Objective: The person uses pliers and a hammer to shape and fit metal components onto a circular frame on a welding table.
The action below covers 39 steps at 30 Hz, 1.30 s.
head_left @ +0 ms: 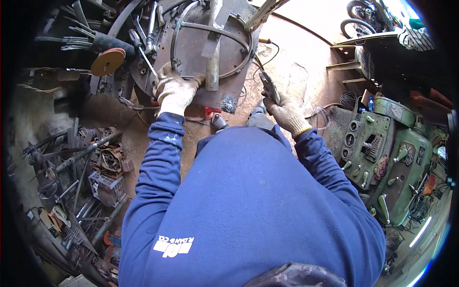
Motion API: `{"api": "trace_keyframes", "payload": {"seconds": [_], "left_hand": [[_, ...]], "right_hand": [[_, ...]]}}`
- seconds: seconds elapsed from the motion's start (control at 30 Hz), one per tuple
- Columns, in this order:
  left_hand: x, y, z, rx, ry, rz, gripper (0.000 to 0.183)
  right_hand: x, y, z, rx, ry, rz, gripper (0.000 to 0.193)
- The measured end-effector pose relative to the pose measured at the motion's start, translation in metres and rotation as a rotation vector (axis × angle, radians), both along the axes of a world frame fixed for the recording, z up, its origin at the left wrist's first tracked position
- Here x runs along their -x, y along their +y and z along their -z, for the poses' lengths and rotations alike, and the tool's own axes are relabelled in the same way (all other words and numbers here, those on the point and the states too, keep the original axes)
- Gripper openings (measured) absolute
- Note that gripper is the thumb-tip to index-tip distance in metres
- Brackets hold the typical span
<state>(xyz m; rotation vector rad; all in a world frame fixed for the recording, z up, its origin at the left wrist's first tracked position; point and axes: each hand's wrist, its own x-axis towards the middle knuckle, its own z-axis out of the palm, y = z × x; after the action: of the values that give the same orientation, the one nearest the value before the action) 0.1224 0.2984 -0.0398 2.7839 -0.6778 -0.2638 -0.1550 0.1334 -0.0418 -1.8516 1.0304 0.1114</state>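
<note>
My left hand, in a pale knitted work glove, is closed at the lower left rim of a round metal frame, its thumb stretched along the rim. The frame lies on a dark metal plate. Across it runs a grey metal tube, with a small flat metal piece beside it. To the right of the plate, my gloved right hand is wrapped round a dark welding electrode holder, which points up and away. No rod can be made out in its jaws.
Left of the frame lie hand tools, a bundle of metal rods and a brown abrasive disc. Scrap metal piles up at lower left. A green machine with levers stands at right. A thin cable crosses the floor.
</note>
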Motion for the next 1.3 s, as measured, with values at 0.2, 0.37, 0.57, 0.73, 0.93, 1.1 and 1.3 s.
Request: {"api": "trace_keyframes", "payload": {"seconds": [0.2, 0.37, 0.57, 0.73, 0.93, 1.1, 1.3], "left_hand": [[-0.001, 0.001, 0.003, -0.012, 0.024, -0.001, 0.094], [-0.002, -0.002, -0.003, -0.083, 0.081, 0.034, 0.108], [-0.005, 0.003, -0.003, -0.044, 0.116, 0.043, 0.112], [0.000, 0.002, 0.009, -0.041, 0.051, 0.039, 0.107], [0.002, 0.004, 0.014, 0.062, 0.007, 0.000, 0.096], [-0.001, -0.002, 0.001, 0.024, 0.026, 0.015, 0.098], [-0.006, 0.001, -0.007, -0.075, 0.153, 0.035, 0.110]], "right_hand": [[-0.040, 0.008, -0.033, 0.189, -0.080, -0.088, 0.038], [-0.098, 0.008, -0.044, 0.633, -0.036, -0.259, 0.036], [-0.136, 0.005, -0.035, 0.726, -0.036, -0.260, 0.027], [-0.139, 0.006, -0.016, 0.704, 0.009, -0.244, 0.046], [-0.139, 0.003, -0.020, 0.689, 0.023, -0.267, 0.042], [-0.133, -0.004, -0.039, 0.556, 0.012, -0.244, 0.040], [-0.072, -0.002, -0.029, 0.422, -0.287, -0.063, 0.037]]}}
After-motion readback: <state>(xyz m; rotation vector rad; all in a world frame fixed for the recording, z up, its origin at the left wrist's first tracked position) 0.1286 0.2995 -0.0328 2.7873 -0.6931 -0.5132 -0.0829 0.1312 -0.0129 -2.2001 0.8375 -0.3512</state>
